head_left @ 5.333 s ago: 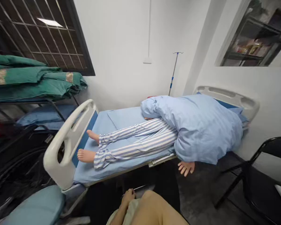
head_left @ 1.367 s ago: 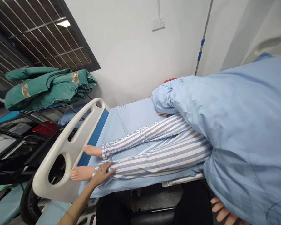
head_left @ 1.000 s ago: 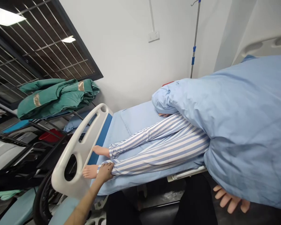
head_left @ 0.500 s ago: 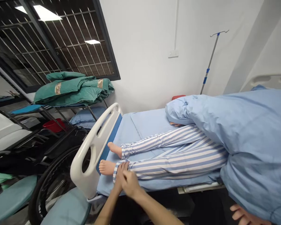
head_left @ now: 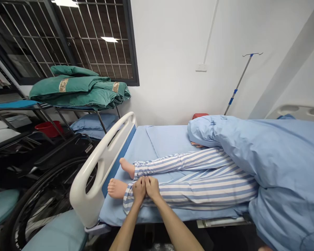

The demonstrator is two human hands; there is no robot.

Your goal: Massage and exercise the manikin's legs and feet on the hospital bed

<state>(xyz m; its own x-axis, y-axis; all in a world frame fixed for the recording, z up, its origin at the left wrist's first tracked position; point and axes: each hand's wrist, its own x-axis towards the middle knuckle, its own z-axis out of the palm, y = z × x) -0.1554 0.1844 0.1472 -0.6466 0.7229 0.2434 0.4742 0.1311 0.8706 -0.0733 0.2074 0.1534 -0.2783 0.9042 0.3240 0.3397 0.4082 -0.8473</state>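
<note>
The trousers (head_left: 193, 190), blue-and-white striped, are on the legs of a manikin lying on the bed (head_left: 167, 137), with each cuff at or near its ankle and both feet bare. Status: both hands are in position at the lower end of the near leg; the leg rests on the sheet and is not raised, and the trousers are not removed. Further progress cannot be read here. Grip: the left hand (head_left: 139, 189) and the right hand (head_left: 152, 187) stand side by side, touching, knuckles up, fingers curled closed on the cloth just above the near cuff. The fingertips are hidden, so how much cloth is pinched cannot be told. The near foot (head_left: 117, 188) lies just beside the left hand; the far foot (head_left: 127, 168) lies beyond it, pointing toward the footboard (head_left: 86, 202). At the opposite end, the quilt (head_left: 285, 157) covers the upper body and overhangs the near edge of the bed. An IV stand (head_left: 240, 82) leans in view behind the bed; a wheelchair (head_left: 57, 148) is outside the footboard.
</note>
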